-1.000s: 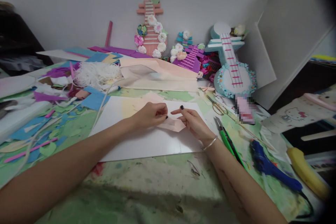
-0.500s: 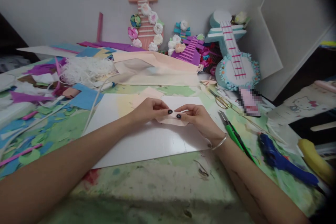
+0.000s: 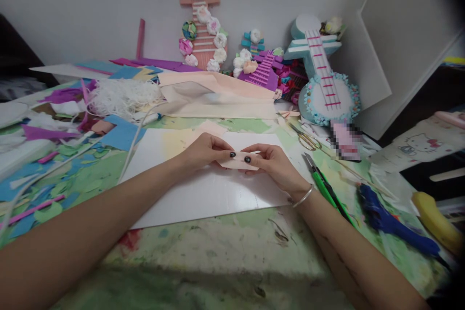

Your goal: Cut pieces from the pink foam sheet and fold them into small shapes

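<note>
Between both hands is a small pale pink piece of paper, pinched at its two ends. My left hand grips its left end with thumb and fingers closed. On the other end, my right hand holds it the same way, with a bracelet at the wrist. The paper hovers over a glossy white board lying on the table. A pale peach sheet lies at the board's far edge. Some of my fingers are hidden behind the paper.
On the right lie a green utility knife, gold-handled scissors and a blue glue gun. Paper scraps and white shredded strands cover the left. Decorated instrument models stand along the wall behind folded peach paper.
The pink paper has tilted, so its face looks narrower, and its lower edge sits slightly higher. My thumbs have moved slightly farther apart. Both hands keep their grip.
</note>
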Demonstrator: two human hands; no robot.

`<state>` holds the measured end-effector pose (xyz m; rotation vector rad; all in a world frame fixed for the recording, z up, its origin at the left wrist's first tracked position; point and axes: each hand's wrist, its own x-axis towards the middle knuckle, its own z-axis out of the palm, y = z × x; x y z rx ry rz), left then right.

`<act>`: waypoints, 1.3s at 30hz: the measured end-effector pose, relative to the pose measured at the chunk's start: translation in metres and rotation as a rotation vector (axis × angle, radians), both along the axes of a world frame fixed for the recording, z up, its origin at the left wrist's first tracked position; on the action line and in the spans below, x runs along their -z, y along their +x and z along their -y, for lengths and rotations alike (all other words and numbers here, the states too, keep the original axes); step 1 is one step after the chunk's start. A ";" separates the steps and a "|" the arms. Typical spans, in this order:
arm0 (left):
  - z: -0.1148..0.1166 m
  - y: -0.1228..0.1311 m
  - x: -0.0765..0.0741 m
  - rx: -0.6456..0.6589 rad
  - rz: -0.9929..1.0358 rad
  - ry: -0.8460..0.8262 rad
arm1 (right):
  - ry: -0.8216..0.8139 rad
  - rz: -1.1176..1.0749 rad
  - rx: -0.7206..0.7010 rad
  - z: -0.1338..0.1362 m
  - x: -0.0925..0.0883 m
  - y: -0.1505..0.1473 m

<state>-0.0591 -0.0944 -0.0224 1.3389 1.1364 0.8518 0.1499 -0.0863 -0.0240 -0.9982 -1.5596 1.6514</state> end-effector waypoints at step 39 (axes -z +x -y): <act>-0.003 -0.002 0.003 0.017 0.038 0.025 | -0.020 0.032 0.005 -0.001 -0.006 0.006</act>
